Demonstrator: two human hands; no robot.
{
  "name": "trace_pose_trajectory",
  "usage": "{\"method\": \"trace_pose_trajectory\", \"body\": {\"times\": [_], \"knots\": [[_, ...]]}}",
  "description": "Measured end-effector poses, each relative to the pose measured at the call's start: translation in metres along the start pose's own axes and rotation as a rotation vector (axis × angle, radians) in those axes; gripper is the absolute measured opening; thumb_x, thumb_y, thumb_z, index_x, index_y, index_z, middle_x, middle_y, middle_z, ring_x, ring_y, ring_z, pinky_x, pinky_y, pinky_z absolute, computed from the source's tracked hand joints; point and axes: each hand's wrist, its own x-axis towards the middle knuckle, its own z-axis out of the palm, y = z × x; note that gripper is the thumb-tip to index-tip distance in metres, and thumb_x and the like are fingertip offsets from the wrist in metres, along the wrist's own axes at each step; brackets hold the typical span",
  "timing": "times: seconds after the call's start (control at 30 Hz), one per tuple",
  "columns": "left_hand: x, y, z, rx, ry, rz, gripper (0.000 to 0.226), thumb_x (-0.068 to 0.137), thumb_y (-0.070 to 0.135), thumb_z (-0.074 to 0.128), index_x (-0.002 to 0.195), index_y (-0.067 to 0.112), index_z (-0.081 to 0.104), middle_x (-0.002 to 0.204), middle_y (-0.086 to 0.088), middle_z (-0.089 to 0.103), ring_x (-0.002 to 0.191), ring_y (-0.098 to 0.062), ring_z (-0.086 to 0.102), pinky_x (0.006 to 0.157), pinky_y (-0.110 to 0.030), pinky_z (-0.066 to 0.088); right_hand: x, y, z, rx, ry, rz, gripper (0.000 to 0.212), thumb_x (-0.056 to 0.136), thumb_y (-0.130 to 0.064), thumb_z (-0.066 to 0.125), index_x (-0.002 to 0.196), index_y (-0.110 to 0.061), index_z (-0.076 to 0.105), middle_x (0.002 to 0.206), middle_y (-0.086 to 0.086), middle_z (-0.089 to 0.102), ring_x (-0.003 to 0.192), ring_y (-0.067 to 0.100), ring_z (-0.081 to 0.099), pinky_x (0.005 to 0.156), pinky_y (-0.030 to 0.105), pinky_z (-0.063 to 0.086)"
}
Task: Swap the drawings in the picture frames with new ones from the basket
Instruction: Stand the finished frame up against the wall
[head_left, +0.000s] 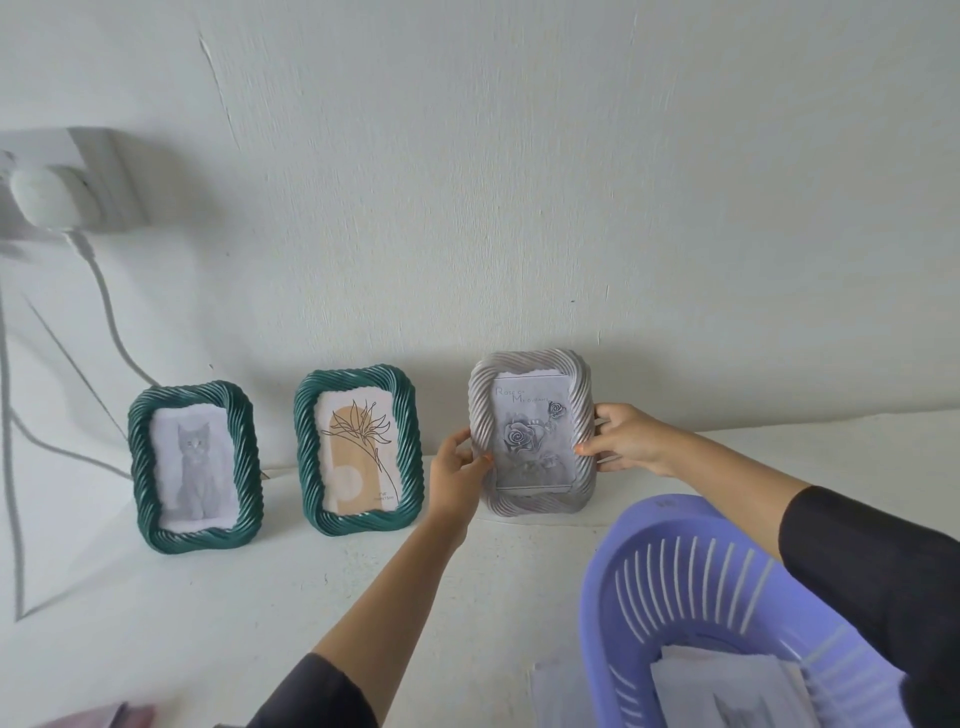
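- Left hand (460, 466): clamped on the left edge of the grey frame (531, 435), thumb on the front face, other fingers wrapped behind.
- Right hand (626, 439): clamped on the right edge of the same frame, thumb tip on the front near the picture's border, fingers curled round the rim and back.
- Both forearms bare to the elbow, dark sleeves pushed up; right sleeve (878, 582) crosses over the basket.
- Grey frame: upright, twisted-rope moulding, bottom edge at or just above the white tabletop (311, 587); cannot tell whether it is resting or lifted. Close to the wall (519, 182).
- Rose drawing (532, 439) sits in it: grey roses, line of script at top, not legible enough to quote.
- Middle green frame (359, 452): standing, just left of the left hand, holds a line-art flower on a tan arch.
- Left green frame (196, 466): standing, holds a grey cat picture. Both green frames lean back toward the wall.
- Purple basket (691, 587): slotted plastic, bottom right, near the camera, in front of the grey frame. White sheets (727, 686) inside; content blurred.
- More pale paper (558, 691) on the table beside the basket's left wall.
- Wall plug (44, 200) and white cable (106, 306) at far left.
- Pinkish object (130, 716) at the bottom-left edge, too blurred to identify.
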Motion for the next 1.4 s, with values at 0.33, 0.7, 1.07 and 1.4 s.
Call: {"method": "trace_pose_trajectory", "body": {"times": [0.33, 0.7, 1.07, 1.4], "knots": [[0.0, -0.004, 0.002, 0.027, 0.001, -0.011, 0.038, 0.089, -0.006, 0.05, 0.125, 0.006, 0.049, 0.084, -0.006, 0.063, 0.076, -0.019, 0.06, 0.07, -0.027, 0.05, -0.008, 0.0, 0.0, -0.074, 0.019, 0.012, 0.028, 0.085, -0.003, 0.061, 0.107, -0.016, 0.049, 0.091, 0.001, 0.06, 0.077, 0.013, 0.059, 0.076, 0.028, 0.048], [0.001, -0.005, 0.001, 0.104, 0.019, -0.032, 0.039, 0.09, -0.002, 0.051, 0.128, 0.009, 0.047, 0.101, -0.015, 0.063, 0.09, -0.026, 0.06, 0.076, -0.033, 0.051, -0.01, 0.001, 0.001, -0.102, 0.022, 0.025, 0.025, 0.087, -0.007, 0.06, 0.105, -0.018, 0.048, 0.083, -0.001, 0.059, 0.073, 0.012, 0.057, 0.071, 0.025, 0.047], [-0.003, -0.002, 0.001, 0.181, 0.034, -0.046, 0.041, 0.091, 0.001, 0.051, 0.13, 0.011, 0.046, 0.107, -0.014, 0.063, 0.091, -0.022, 0.06, 0.063, -0.021, 0.047, -0.014, 0.001, 0.0, -0.153, 0.014, 0.042, 0.024, 0.088, -0.014, 0.061, 0.107, -0.02, 0.048, 0.083, -0.004, 0.061, 0.072, 0.01, 0.058, 0.071, 0.022, 0.044], [-0.01, -0.001, 0.001, 0.248, 0.055, -0.071, 0.046, 0.087, -0.003, 0.051, 0.131, 0.013, 0.047, 0.116, -0.013, 0.061, 0.103, -0.024, 0.058, 0.063, -0.019, 0.044, -0.02, -0.002, 0.004, -0.2, 0.024, 0.062, 0.027, 0.088, -0.013, 0.059, 0.113, -0.016, 0.049, 0.088, -0.003, 0.063, 0.076, 0.012, 0.061, 0.089, 0.032, 0.043]]}}
